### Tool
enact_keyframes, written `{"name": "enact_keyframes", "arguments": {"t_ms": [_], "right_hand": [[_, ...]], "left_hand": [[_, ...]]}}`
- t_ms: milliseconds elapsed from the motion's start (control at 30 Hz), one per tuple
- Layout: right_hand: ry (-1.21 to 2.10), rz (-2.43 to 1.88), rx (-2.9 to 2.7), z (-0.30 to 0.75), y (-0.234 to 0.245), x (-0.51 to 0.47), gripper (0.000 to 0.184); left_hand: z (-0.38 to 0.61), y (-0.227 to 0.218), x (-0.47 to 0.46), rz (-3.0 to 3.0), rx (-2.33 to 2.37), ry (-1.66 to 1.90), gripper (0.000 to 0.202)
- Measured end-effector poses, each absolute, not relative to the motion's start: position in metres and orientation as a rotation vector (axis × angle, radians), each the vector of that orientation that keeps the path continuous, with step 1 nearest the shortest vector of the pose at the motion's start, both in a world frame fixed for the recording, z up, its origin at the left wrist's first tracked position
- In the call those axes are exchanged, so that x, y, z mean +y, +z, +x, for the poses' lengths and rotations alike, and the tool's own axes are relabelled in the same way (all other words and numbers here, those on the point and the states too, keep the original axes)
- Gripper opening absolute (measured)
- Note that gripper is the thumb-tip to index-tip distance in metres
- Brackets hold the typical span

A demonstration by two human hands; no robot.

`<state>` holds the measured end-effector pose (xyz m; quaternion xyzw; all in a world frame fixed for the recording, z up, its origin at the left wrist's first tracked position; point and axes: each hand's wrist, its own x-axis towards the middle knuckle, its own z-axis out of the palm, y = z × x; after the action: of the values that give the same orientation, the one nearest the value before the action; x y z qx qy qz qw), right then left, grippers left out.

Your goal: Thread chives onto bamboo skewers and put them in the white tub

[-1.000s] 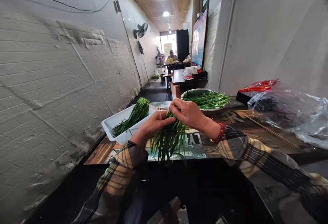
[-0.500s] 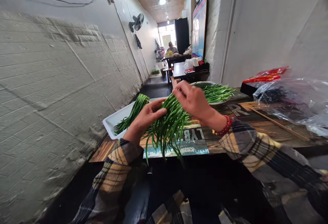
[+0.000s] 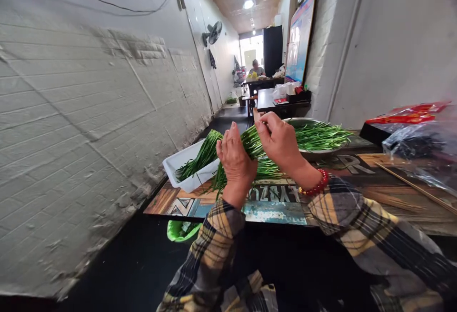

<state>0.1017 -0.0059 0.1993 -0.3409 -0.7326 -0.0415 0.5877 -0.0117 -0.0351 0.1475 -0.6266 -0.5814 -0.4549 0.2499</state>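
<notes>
A bunch of green chives (image 3: pixel 252 141) is held up slantwise between my hands over the wooden table. My left hand (image 3: pixel 235 159) is around the lower part of the bunch, its fingers pointing up and the back of the hand towards me. Pinching at the upper end is my right hand (image 3: pixel 280 143); its fingertips partly hide what they grip. Left of the hands, a white plastic tray (image 3: pixel 189 152) holds another chive bundle (image 3: pixel 202 155). More chives (image 3: pixel 268 169) lie on the table behind my wrists, and loose chives (image 3: pixel 323 136) fill a metal bowl behind my right hand.
Thin wooden sticks (image 3: pixel 416 184) lie on the table at right, near a clear plastic bag (image 3: pixel 423 143) and a red packet (image 3: pixel 410 113). Below the table's front edge is a green-lined bin (image 3: pixel 174 231). A brick wall (image 3: pixel 89 126) runs along the left. Someone (image 3: pixel 256 70) sits far back.
My left hand has turned upright and gathered the hanging chives behind it. My right hand still pinches the upper end. The view has swung left, bringing the green-lined bin into sight.
</notes>
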Motion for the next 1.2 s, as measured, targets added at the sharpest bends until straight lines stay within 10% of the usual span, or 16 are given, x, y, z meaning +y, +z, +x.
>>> {"name": "enact_keyframes", "arguments": {"t_ms": [467, 833, 1033, 1200], "right_hand": [[0.39, -1.061, -1.506, 0.125, 0.099, 0.028, 0.031], [0.545, -1.336, -1.414, 0.14, -0.034, 0.032, 0.043], [0.542, -1.334, -1.379, 0.135, -0.039, 0.039, 0.043], [0.501, -1.242, -1.352, 0.127, -0.034, 0.04, 0.042]], "left_hand": [[-0.098, 0.102, -0.034, -1.909, -1.801, -0.364, 0.044], [-0.104, 0.033, -0.03, -2.236, -1.99, -0.008, 0.074], [-0.125, 0.047, -0.037, -2.529, -2.04, -0.038, 0.095], [-0.114, 0.059, -0.022, -2.601, -1.988, -0.801, 0.054]]}}
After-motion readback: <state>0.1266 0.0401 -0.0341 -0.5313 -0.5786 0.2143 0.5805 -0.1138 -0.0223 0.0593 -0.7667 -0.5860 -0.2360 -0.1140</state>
